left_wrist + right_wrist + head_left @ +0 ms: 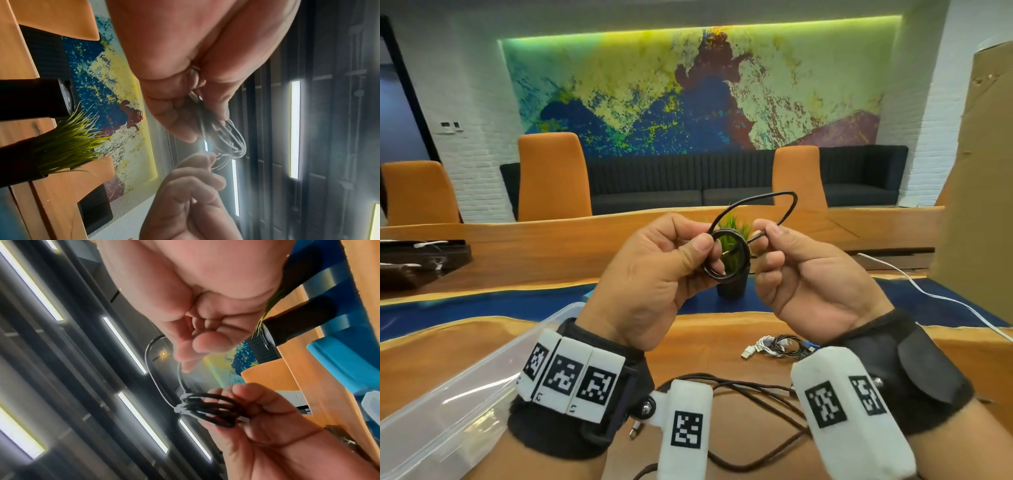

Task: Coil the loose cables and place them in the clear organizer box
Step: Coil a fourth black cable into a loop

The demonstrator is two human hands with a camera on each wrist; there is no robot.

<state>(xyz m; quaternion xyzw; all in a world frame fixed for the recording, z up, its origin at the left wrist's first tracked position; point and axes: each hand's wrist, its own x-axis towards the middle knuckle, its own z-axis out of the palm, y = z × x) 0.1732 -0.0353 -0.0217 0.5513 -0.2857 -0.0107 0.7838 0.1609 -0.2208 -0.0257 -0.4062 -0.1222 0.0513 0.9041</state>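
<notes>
We start nearest: a clear organizer box [445,387] sits below and to the left of the left grip, on the tabletop [722,329]; nothing visible in the part we see. Dark loose cables [750,390] trail on the tabletop under both wrists, and a small tangle of white and black cables [774,346] lies below the right grip, still uncoiled.

Up at the grips: left hand [654,274] clamped on a black cable coil [727,255], thumb and fingers pinching several turns together. Right hand [808,270] pinches the free tail of that cable, just right of the coil; an open loop [760,205] arcs above and between the two grips, not yet laid on the coil.

Risks, as we judge them: the left pinch covers only one side of the coil, so turns could spring apart if it loosens. Pulling the tail too hard could shrink or twist the loop and kink it. A plug end seems to poke inside the coil and could snag the loop.

Just beyond the grips a potted grass plant [732,274] stands; a swinging loop could catch its blades.
</notes>
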